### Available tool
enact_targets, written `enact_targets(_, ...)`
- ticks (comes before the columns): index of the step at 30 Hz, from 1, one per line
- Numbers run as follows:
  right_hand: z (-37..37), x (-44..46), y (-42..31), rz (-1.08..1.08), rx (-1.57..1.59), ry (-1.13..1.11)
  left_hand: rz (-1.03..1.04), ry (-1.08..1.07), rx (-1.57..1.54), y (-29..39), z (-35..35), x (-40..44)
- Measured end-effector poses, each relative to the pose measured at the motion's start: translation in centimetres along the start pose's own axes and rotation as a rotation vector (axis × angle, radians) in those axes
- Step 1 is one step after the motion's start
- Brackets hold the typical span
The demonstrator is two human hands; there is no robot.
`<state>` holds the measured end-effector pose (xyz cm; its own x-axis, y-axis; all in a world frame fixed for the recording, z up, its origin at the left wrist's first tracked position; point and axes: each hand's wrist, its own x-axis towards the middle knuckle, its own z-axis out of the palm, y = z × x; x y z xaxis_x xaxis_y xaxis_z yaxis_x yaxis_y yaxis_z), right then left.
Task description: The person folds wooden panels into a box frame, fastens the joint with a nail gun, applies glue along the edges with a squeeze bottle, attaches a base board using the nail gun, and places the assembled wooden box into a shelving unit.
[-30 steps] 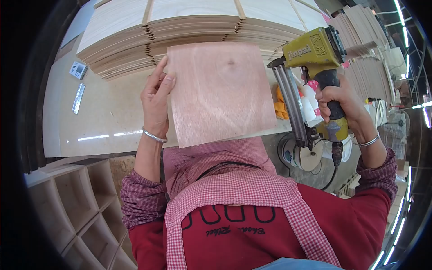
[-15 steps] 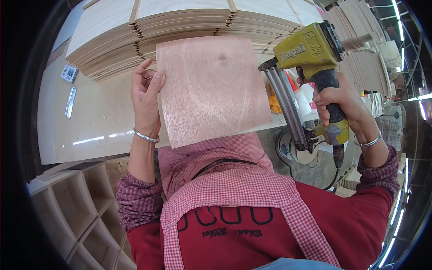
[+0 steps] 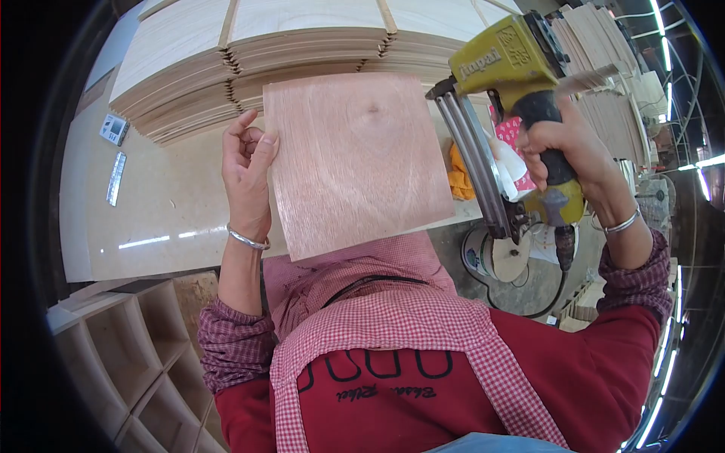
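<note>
My left hand (image 3: 249,162) grips the left edge of a square plywood panel (image 3: 362,158), thumb on its upper face and fingers curled behind. The panel is pale pinkish wood with a small knot near the top. It is held over the front edge of the worktable. In my right hand (image 3: 570,147) is a yellow-green pneumatic nail gun (image 3: 506,57), my fingers wrapped round its black grip. The gun's silver magazine points down toward me, and its nose is close to the panel's right edge. A black air hose hangs from the handle.
Stacks of thin boards (image 3: 302,45) line the back of the worktable (image 3: 166,196). At its left lie a small digital device (image 3: 114,128) and a clear ruler (image 3: 116,179). Wooden compartment boxes (image 3: 121,340) stand at lower left. A round tub (image 3: 491,253) is on the floor, right.
The nail gun has risen and shifted slightly left in my right hand. The panel has moved slightly downward in view, still held by my left hand.
</note>
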<state>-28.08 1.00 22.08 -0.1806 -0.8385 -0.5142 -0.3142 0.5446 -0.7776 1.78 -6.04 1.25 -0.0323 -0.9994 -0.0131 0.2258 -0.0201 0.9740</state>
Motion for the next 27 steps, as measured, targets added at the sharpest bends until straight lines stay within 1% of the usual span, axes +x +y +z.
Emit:
enact_targets(5,-0.2,2.5,-0.3,-0.091,0.039,-0.029,0.015,0.000,0.006,-0.1,0.1,0.0)
enact_targets(14,-0.5,4.4,-0.5,-0.063,0.038,-0.029,0.020,-0.003,-0.009,-0.2,0.2,0.0)
enact_targets(16,-0.7,4.7,-0.3,-0.084,0.081,-0.044,0.023,-0.004,-0.012,-0.3,0.3,0.0)
enact_targets(27,-0.4,4.8,-0.5,-0.053,0.029,-0.021,0.050,0.002,0.021,-0.2,0.6,-0.1)
